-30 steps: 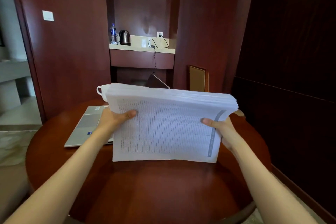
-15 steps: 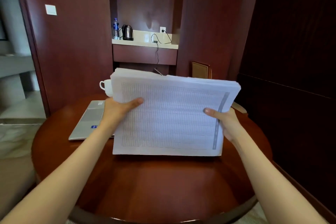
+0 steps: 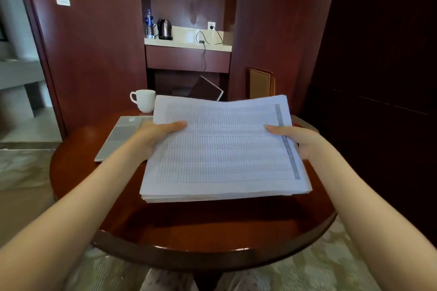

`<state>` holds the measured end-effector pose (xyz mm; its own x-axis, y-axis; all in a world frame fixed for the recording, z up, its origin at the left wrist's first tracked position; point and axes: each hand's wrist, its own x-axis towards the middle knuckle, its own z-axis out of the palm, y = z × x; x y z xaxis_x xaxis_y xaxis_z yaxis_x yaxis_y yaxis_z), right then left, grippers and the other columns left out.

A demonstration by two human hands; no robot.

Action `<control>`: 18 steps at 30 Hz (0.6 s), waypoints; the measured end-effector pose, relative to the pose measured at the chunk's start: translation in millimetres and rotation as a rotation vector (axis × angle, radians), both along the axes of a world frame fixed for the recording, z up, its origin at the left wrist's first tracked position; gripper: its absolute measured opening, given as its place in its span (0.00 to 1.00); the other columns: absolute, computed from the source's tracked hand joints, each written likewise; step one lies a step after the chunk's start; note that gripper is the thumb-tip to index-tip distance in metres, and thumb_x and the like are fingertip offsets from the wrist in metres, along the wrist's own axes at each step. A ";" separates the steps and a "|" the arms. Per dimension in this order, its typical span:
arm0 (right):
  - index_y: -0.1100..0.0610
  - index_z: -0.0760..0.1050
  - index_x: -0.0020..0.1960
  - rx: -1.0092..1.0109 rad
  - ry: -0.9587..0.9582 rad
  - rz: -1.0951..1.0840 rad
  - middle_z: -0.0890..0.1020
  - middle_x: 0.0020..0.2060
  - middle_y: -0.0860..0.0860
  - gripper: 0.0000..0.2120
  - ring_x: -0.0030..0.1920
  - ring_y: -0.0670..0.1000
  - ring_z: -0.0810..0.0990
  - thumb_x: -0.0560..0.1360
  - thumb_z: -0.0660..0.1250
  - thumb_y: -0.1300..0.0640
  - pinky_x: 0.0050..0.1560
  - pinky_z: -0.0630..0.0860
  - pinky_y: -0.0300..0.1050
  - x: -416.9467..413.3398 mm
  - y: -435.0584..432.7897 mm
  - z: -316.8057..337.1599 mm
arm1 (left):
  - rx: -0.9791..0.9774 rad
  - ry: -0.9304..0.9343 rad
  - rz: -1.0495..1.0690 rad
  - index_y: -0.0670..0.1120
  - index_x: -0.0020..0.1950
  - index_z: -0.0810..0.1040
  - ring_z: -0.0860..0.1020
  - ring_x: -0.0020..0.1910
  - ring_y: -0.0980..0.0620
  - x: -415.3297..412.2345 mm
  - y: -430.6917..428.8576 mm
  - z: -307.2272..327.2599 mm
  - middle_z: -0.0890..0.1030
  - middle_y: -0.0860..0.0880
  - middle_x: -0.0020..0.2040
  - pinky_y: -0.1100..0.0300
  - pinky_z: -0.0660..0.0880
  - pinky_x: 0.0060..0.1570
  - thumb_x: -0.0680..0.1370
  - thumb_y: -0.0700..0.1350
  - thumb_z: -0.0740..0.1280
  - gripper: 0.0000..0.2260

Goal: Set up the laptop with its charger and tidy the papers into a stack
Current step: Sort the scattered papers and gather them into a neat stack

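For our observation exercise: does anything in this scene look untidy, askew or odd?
The paper stack, held in both hands above the table, has uneven sheet edges along its near side. A charger cable dangles off the back counter.

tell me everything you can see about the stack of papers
The stack of papers is a thick pile of white sheets, the top one printed with a fine grid and a grey strip along its right side. It lies nearly flat, its near edge low over the round wooden table; whether it touches the table cannot be told. The edges are roughly squared. The left hand and the right hand grip its two sides, thumbs on top. Its left side covers part of the closed silver laptop.
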<state>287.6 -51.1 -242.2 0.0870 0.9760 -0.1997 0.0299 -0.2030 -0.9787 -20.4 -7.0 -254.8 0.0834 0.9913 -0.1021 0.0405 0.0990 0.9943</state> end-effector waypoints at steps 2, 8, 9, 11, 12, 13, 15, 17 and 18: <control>0.60 0.79 0.53 -0.090 -0.024 0.050 0.84 0.45 0.57 0.21 0.44 0.57 0.84 0.61 0.73 0.59 0.49 0.78 0.56 2.2 -5.7 -4.6 | -0.109 0.060 -0.029 0.44 0.57 0.75 0.81 0.47 0.42 -1.1 -6.7 -9.1 0.81 0.42 0.50 0.45 0.77 0.47 0.69 0.45 0.74 0.18; 0.62 0.77 0.47 -0.286 -0.146 0.063 0.84 0.35 0.57 0.06 0.34 0.56 0.84 0.73 0.69 0.60 0.33 0.81 0.50 -3.6 -16.6 -28.5 | -0.217 0.080 -0.051 0.42 0.47 0.76 0.79 0.40 0.46 3.9 -29.7 -46.0 0.80 0.41 0.46 0.51 0.75 0.36 0.72 0.40 0.71 0.06; 0.62 0.76 0.46 -0.307 -0.200 0.022 0.84 0.35 0.57 0.05 0.34 0.56 0.83 0.74 0.68 0.59 0.34 0.80 0.50 -7.1 -19.5 -31.4 | -0.216 0.095 -0.050 0.41 0.48 0.76 0.79 0.40 0.46 5.1 -31.9 -51.2 0.80 0.41 0.46 0.51 0.75 0.37 0.72 0.41 0.71 0.08; 0.63 0.75 0.47 -0.339 -0.286 -0.040 0.82 0.39 0.58 0.10 0.40 0.56 0.81 0.71 0.72 0.58 0.42 0.78 0.52 -11.5 -19.7 -40.8 | -0.203 0.196 -0.029 0.40 0.56 0.74 0.78 0.43 0.46 5.7 -31.7 -60.8 0.79 0.42 0.48 0.52 0.74 0.41 0.71 0.44 0.72 0.16; 0.63 0.74 0.51 -0.352 -0.323 -0.047 0.82 0.45 0.59 0.20 0.45 0.57 0.81 0.65 0.77 0.57 0.49 0.77 0.54 -12.5 -20.5 -44.1 | -0.186 0.260 -0.015 0.39 0.59 0.73 0.78 0.46 0.45 6.9 -29.3 -63.7 0.78 0.42 0.50 0.53 0.74 0.43 0.71 0.45 0.73 0.21; 0.63 0.73 0.58 -0.359 -0.359 -0.062 0.80 0.53 0.59 0.36 0.53 0.59 0.79 0.55 0.82 0.53 0.57 0.75 0.57 -10.1 -17.7 -50.2 | -0.154 0.320 0.010 0.39 0.62 0.71 0.78 0.50 0.44 7.9 -27.7 -64.8 0.77 0.43 0.52 0.53 0.73 0.46 0.70 0.47 0.74 0.24; 0.60 0.68 0.68 -0.356 -0.418 -0.059 0.73 0.64 0.59 0.58 0.63 0.61 0.73 0.41 0.84 0.48 0.66 0.68 0.60 -1.5 -5.5 -62.7 | -0.084 0.435 0.053 0.40 0.67 0.68 0.75 0.58 0.44 11.1 -25.9 -66.3 0.75 0.43 0.59 0.52 0.72 0.51 0.68 0.50 0.75 0.32; 0.60 0.62 0.72 -0.363 -0.507 -0.051 0.68 0.69 0.59 0.50 0.68 0.61 0.68 0.56 0.81 0.48 0.69 0.65 0.59 -7.8 -9.3 -58.4 | -0.059 0.506 0.079 0.41 0.71 0.61 0.73 0.62 0.43 13.6 -25.4 -67.5 0.72 0.42 0.64 0.50 0.72 0.56 0.67 0.51 0.76 0.39; 0.60 0.60 0.73 -0.370 -0.545 -0.060 0.66 0.70 0.58 0.46 0.69 0.61 0.67 0.63 0.77 0.47 0.69 0.64 0.58 -10.7 -13.1 -55.3 | -0.056 0.528 0.084 0.41 0.73 0.57 0.72 0.64 0.42 15.6 -27.3 -67.0 0.70 0.41 0.66 0.49 0.71 0.58 0.68 0.50 0.75 0.41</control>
<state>276.9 -64.3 -297.5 0.3224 0.8418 -0.4331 0.4793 -0.5396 -0.6922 -4.7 -34.4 -321.7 -0.0728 0.9842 -0.1613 0.5229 0.1754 0.8341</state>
